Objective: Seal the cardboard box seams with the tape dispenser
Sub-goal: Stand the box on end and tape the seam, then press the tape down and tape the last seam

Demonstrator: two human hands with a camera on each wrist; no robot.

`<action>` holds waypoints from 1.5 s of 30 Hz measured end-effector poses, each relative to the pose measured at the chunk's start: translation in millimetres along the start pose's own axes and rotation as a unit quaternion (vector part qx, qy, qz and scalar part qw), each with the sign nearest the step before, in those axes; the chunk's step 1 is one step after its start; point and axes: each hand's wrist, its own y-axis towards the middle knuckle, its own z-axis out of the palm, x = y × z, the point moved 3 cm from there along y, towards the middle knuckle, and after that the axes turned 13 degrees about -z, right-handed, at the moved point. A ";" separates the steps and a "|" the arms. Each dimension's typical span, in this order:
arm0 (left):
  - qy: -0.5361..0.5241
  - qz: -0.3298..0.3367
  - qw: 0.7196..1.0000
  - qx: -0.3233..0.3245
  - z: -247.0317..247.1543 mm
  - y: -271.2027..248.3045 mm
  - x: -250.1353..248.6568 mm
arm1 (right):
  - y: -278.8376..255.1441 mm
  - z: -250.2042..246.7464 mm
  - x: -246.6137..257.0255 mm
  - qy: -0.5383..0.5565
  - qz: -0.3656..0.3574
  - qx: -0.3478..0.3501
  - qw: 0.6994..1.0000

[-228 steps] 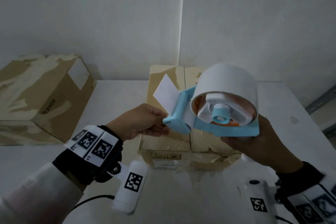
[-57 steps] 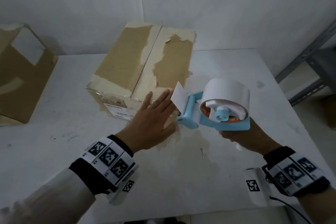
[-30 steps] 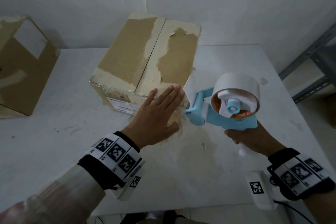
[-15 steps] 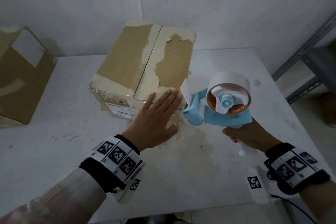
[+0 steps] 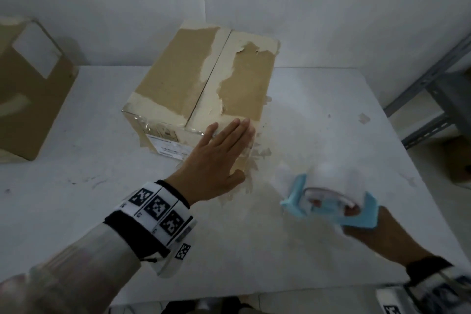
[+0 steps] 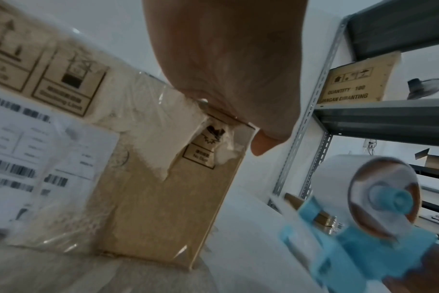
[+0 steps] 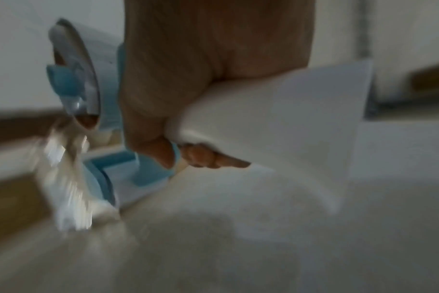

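A worn cardboard box [image 5: 204,79] with a centre seam and torn paper patches stands mid-table; its labelled front face [image 6: 143,178] fills the left wrist view. My left hand [image 5: 219,158] lies flat with straight fingers against the box's near right corner [image 6: 228,111]. My right hand [image 5: 382,234] grips the white handle [image 7: 263,119] of the blue tape dispenser [image 5: 328,201], which is blurred, low over the table to the right of the box. Its white tape roll [image 6: 364,190] shows in the left wrist view.
A second brown box [image 5: 28,94] stands at the table's left edge. A grey metal shelf rack [image 5: 438,89] holding cartons [image 6: 356,79] stands to the right. The white table [image 5: 89,211] bears paper scraps and stains near the box.
My right hand has swung the dispenser down and toward me, away from the box's corner, leaving it motion-blurred. My left hand has stayed flat on the box.
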 end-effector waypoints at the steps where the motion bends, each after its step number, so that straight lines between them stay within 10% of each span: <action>1: -0.007 0.000 1.000 0.007 0.4 1.0 -1.3 | 2.0 -4.2 -3.4 0.007 0.000 -0.028 1.000; 16: -0.272 -0.026 0.961 0.033 -41.4 11.9 20.7 | 62.8 53.3 -6.9 -0.218 0.002 -0.136 0.966; 27: -0.139 -0.045 0.988 -0.044 -41.7 -8.7 126.9 | 62.4 44.8 19.0 -0.247 0.122 -0.078 0.958; 32: -0.116 -0.041 0.992 0.001 -37.3 -8.6 154.1 | 69.1 46.4 112.4 -0.152 -0.120 -0.288 0.938; 37: -0.078 0.003 0.997 -0.005 -29.5 0.3 155.4 | 101.8 104.5 205.7 -0.148 -0.386 -0.249 0.876; 45: -0.056 0.044 0.996 -0.048 -17.1 5.5 157.3 | 138.2 155.7 235.5 -0.232 -0.315 -0.221 0.894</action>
